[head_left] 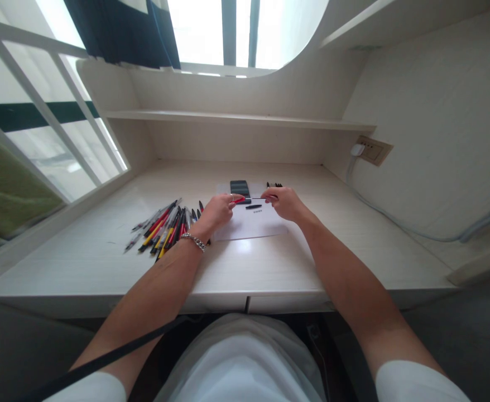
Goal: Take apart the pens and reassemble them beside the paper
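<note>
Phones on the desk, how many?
1. The phone lies flat at the far edge of the white paper, just beyond the left hand and right hand, which pinch a red pen between them. None seems hidden elsewhere.

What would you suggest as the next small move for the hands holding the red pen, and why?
Probably ease the hands together: the left hand pinches a red pen barrel, the right hand a thin dark rod in line with it above the white sheet, so the parts seem ready to join.
</note>
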A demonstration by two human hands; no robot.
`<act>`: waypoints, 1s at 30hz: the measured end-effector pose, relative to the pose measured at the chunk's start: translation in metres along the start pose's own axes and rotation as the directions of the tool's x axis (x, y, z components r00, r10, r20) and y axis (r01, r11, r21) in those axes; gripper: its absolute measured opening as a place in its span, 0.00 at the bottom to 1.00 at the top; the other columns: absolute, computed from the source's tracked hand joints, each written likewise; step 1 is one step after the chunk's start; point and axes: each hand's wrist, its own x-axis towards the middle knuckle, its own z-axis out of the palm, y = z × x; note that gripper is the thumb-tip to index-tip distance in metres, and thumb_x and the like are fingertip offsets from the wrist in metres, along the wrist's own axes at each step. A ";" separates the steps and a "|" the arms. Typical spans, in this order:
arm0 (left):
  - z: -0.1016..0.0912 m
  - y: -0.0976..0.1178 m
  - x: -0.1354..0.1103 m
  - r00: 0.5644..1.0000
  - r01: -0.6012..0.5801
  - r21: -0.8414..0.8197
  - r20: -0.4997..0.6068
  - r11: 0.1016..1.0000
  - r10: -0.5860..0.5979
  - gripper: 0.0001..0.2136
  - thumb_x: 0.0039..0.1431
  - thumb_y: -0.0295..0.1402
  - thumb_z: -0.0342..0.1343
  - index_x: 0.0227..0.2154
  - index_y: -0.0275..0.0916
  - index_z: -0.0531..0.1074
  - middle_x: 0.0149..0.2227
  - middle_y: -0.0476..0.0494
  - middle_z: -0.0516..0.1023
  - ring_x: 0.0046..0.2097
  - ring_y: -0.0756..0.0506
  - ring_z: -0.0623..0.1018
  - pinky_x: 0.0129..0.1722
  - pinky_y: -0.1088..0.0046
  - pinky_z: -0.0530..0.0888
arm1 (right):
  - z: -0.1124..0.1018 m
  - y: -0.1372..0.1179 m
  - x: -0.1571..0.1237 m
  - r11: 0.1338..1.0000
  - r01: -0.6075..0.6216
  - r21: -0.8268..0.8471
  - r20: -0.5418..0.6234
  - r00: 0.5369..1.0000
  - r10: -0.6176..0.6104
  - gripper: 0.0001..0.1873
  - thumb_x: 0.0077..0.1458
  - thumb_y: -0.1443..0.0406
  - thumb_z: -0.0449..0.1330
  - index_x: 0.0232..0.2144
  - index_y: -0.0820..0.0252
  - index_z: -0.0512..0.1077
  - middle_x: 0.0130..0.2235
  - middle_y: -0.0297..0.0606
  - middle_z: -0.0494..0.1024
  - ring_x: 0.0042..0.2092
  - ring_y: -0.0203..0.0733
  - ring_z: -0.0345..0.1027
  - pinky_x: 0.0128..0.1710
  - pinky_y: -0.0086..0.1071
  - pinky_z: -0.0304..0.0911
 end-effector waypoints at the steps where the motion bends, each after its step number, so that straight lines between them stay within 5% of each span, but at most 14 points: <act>1: 0.000 0.001 0.000 1.000 -0.003 -0.002 0.009 1.000 0.003 0.17 0.61 0.27 0.51 0.50 0.43 0.77 0.40 0.39 0.79 0.38 0.45 0.76 0.40 0.71 0.71 | 0.001 -0.001 0.000 1.000 -0.002 -0.002 0.006 1.000 0.002 0.14 0.55 0.73 0.55 0.35 0.59 0.80 0.33 0.38 0.80 0.34 0.37 0.70 0.35 0.28 0.60; 30: 0.007 0.002 -0.001 0.993 -0.083 0.017 0.086 0.996 0.081 0.15 0.61 0.31 0.53 0.47 0.42 0.78 0.41 0.40 0.79 0.37 0.47 0.76 0.40 0.73 0.71 | 0.021 -0.004 -0.002 0.999 0.039 -0.017 0.080 0.996 -0.037 0.13 0.57 0.71 0.56 0.36 0.57 0.81 0.33 0.38 0.81 0.35 0.38 0.71 0.35 0.29 0.61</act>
